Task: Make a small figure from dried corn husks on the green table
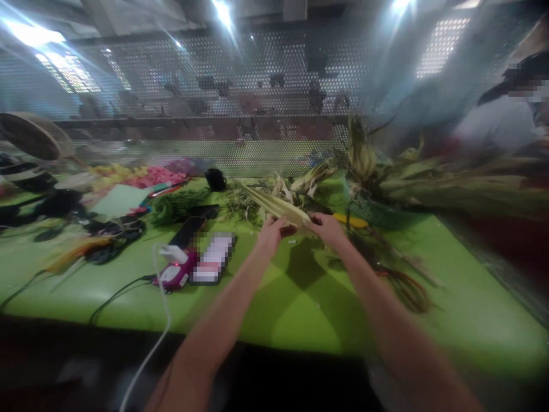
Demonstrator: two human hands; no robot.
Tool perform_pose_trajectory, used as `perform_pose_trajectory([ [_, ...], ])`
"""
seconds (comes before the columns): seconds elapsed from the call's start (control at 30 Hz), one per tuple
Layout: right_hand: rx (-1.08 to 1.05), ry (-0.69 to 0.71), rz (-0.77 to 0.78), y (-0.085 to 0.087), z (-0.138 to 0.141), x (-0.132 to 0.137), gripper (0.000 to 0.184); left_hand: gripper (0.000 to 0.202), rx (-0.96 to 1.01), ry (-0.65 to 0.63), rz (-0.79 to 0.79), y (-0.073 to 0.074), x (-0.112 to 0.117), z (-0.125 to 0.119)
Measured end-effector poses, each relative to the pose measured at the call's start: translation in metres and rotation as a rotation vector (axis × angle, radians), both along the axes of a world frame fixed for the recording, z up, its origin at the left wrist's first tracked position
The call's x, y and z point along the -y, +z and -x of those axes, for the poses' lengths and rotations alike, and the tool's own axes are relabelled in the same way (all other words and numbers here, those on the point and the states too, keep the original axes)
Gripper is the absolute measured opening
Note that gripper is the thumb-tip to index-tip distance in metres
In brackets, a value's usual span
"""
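A long pale yellow-green corn husk (278,207) is stretched between my two hands, above the green table (283,320). My left hand (272,233) pinches its near side, fingers curled round it. At its right end, my right hand (326,227) grips it with thumb and fingers closed. The far end points up and to the left, over a pile of dry husk scraps (295,186). My fingertips are partly hidden by the husk and by blur.
Two phones (214,257) and a purple power adapter (175,272) with cables lie left. Behind them are green fibre (178,203) and pink flowers (160,176). Right stand a yellow-handled tool (351,220), orange-handled scissors (407,289) and heaped corn husks (429,183). A person (497,120) is far right.
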State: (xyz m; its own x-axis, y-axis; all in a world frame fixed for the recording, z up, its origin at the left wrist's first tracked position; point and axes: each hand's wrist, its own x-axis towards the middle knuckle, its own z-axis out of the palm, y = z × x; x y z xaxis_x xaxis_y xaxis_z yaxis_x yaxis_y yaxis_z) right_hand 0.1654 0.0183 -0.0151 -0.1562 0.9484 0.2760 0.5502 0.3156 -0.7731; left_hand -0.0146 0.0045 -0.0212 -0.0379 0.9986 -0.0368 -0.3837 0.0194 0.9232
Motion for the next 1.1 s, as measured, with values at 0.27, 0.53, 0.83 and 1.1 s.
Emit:
perform_pose_trajectory([
  [0.27, 0.374, -0.249, -0.155, 0.007, -0.011, 0.004, 0.027, 0.053, -0.538, 0.721, -0.445, 0.026, 0.000, 0.036],
  [0.53, 0.456, -0.001, -0.316, 0.028, -0.009, 0.018, 0.025, 0.047, -0.909, -0.064, -0.589, 0.018, 0.019, 0.001],
  [0.83, -0.127, -0.139, -0.239, 0.030, -0.003, 0.019, 0.044, 0.014, -0.659, -0.059, -0.272, 0.005, 0.009, -0.001],
  [1.1, -0.762, 0.038, 0.116, 0.034, 0.003, 0.021, 0.038, 0.033, -0.134, -0.321, 0.008, 0.012, 0.023, -0.007],
])
